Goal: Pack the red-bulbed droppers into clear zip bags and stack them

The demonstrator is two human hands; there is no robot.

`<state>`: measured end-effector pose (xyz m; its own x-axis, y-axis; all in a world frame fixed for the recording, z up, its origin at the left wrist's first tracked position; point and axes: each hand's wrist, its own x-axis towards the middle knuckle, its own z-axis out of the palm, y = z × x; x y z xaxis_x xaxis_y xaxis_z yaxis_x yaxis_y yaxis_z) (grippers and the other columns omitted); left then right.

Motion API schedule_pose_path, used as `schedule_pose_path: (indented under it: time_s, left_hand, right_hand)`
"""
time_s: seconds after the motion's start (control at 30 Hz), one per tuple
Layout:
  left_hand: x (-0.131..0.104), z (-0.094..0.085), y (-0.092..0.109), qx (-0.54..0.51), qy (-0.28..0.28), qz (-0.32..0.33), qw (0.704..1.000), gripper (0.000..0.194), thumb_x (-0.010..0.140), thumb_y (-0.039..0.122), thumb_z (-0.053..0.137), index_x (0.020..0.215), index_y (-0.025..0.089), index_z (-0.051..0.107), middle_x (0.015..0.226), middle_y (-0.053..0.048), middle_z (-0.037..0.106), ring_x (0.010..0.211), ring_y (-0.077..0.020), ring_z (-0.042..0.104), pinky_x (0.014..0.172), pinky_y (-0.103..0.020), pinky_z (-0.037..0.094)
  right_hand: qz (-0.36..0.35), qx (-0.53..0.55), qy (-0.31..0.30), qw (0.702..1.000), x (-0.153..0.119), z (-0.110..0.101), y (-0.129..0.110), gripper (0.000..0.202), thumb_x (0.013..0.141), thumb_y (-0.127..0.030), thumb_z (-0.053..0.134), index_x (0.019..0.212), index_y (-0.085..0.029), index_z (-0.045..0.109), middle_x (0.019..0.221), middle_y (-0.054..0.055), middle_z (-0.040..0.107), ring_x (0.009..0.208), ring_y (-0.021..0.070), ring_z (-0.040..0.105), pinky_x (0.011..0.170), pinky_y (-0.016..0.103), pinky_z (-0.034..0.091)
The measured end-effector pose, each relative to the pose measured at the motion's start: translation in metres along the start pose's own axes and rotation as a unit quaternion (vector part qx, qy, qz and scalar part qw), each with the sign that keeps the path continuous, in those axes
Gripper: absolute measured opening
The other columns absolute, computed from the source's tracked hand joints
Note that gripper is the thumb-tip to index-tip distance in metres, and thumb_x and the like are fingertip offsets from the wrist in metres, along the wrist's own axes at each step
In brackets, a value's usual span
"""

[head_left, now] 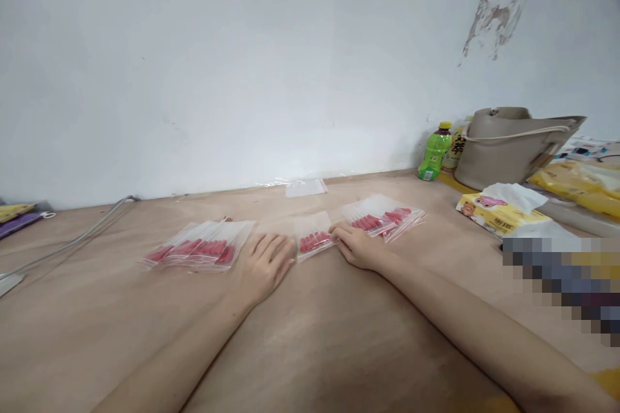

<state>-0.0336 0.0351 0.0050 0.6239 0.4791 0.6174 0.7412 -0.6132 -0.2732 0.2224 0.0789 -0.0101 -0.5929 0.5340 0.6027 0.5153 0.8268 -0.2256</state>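
Several clear zip bags with red pieces lie overlapping on the brown table, left of my left hand. That hand rests palm down with its fingers a little apart, holding nothing visible, between this group and a single bag of red pieces in the middle. My right hand has bent fingers pressed together at the right edge of the single bag. Beyond it, a second overlapping group of bags with red pieces lies to the right. A flat whitish bag is near the wall.
At the right stand a green bottle and a beige bag, with a yellow tissue box in front. A pixelated area covers the right edge. A grey cable and a purple packet lie at the left.
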Motion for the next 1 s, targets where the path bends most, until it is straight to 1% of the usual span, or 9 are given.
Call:
schedule_pose_path:
  time_s: [0.17, 0.27, 0.37, 0.47, 0.57, 0.63, 0.73, 0.9, 1.0]
  left_hand:
    - [-0.019, -0.019, -0.021, 0.143, -0.056, -0.16, 0.975, 0.034, 0.081, 0.032, 0.045, 0.11, 0.015, 0.053, 0.121, -0.015, 0.048, 0.113, -0.0297, 0.04, 0.097, -0.048, 0.02]
    - [-0.024, -0.036, -0.042, 0.175, -0.103, -0.215, 0.955, 0.037, 0.078, 0.036, 0.046, 0.105, 0.013, 0.055, 0.114, -0.017, 0.053, 0.108, -0.0313, 0.045, 0.094, -0.05, 0.024]
    - [-0.033, -0.048, -0.059, 0.16, -0.178, -0.264, 0.934, 0.032, 0.078, 0.039, 0.042, 0.095, 0.017, 0.058, 0.102, -0.012, 0.06, 0.092, -0.0292, 0.055, 0.076, -0.041, 0.041]
    - [-0.046, -0.05, -0.068, 0.154, -0.205, -0.291, 0.922, 0.027, 0.081, 0.032, 0.037, 0.09, 0.019, 0.059, 0.089, -0.009, 0.064, 0.075, -0.0267, 0.059, 0.054, -0.033, 0.043]
    - [-0.052, -0.046, -0.07, 0.167, -0.18, -0.277, 0.929, 0.027, 0.081, 0.022, 0.034, 0.079, 0.017, 0.06, 0.078, -0.01, 0.064, 0.068, -0.0267, 0.06, 0.051, -0.032, 0.041]
    - [-0.05, -0.04, -0.067, 0.16, -0.162, -0.252, 0.94, 0.028, 0.082, 0.019, 0.033, 0.074, 0.017, 0.059, 0.076, -0.009, 0.063, 0.069, -0.0267, 0.059, 0.053, -0.033, 0.042]
    - [-0.035, -0.025, -0.056, 0.126, -0.128, -0.2, 0.963, 0.024, 0.084, 0.016, 0.035, 0.086, 0.017, 0.058, 0.092, -0.01, 0.063, 0.077, -0.0259, 0.06, 0.061, -0.034, 0.044]
    - [0.001, 0.017, -0.013, 0.023, -0.086, -0.085, 0.992, 0.021, 0.083, 0.012, 0.042, 0.097, 0.016, 0.056, 0.106, -0.009, 0.06, 0.089, -0.0225, 0.059, 0.075, -0.032, 0.046]
    - [0.025, 0.042, 0.017, -0.037, -0.061, -0.043, 0.997, 0.017, 0.083, 0.012, 0.043, 0.093, 0.016, 0.056, 0.101, -0.009, 0.061, 0.088, -0.0211, 0.06, 0.073, -0.031, 0.048]
  right_hand:
    - [0.071, 0.07, 0.069, 0.993, -0.001, -0.013, 0.012, 0.016, 0.076, -0.006, 0.037, 0.08, -0.019, 0.045, 0.1, 0.008, 0.059, 0.093, 0.0162, 0.056, 0.076, 0.033, 0.044]
    - [0.1, 0.042, 0.1, 0.989, -0.005, -0.029, 0.025, 0.014, 0.074, -0.007, 0.038, 0.075, -0.019, 0.044, 0.101, 0.009, 0.059, 0.094, 0.0174, 0.056, 0.076, 0.034, 0.044]
    - [0.12, 0.0, 0.108, 0.987, -0.018, -0.048, 0.04, 0.014, 0.072, -0.008, 0.038, 0.076, -0.02, 0.045, 0.102, 0.01, 0.059, 0.094, 0.018, 0.056, 0.076, 0.035, 0.044]
    - [0.144, -0.033, 0.121, 0.982, -0.037, -0.066, 0.056, 0.01, 0.072, -0.011, 0.04, 0.073, -0.02, 0.044, 0.099, 0.01, 0.06, 0.09, 0.019, 0.057, 0.073, 0.034, 0.045]
    - [0.17, -0.074, 0.085, 0.979, -0.054, -0.077, 0.066, 0.007, 0.071, -0.014, 0.041, 0.073, -0.02, 0.044, 0.092, 0.008, 0.061, 0.081, 0.0194, 0.059, 0.068, 0.033, 0.044]
    - [0.177, -0.124, 0.06, 0.975, -0.061, -0.08, 0.067, 0.013, 0.07, -0.017, 0.045, 0.083, -0.02, 0.047, 0.089, 0.007, 0.062, 0.078, 0.0204, 0.058, 0.072, 0.036, 0.041]
    - [0.16, -0.193, 0.09, 0.964, -0.066, -0.077, 0.061, 0.031, 0.07, -0.026, 0.05, 0.1, -0.018, 0.045, 0.096, 0.01, 0.059, 0.087, 0.0244, 0.055, 0.081, 0.041, 0.033]
    - [0.088, -0.212, 0.158, 0.96, -0.056, -0.058, 0.031, 0.029, 0.072, -0.031, 0.052, 0.097, -0.017, 0.048, 0.096, 0.01, 0.058, 0.092, 0.0225, 0.051, 0.084, 0.039, 0.027]
    - [0.037, -0.196, 0.134, 0.971, -0.041, -0.041, 0.009, 0.02, 0.073, -0.027, 0.052, 0.09, -0.018, 0.053, 0.091, 0.007, 0.06, 0.088, 0.0197, 0.051, 0.084, 0.037, 0.026]
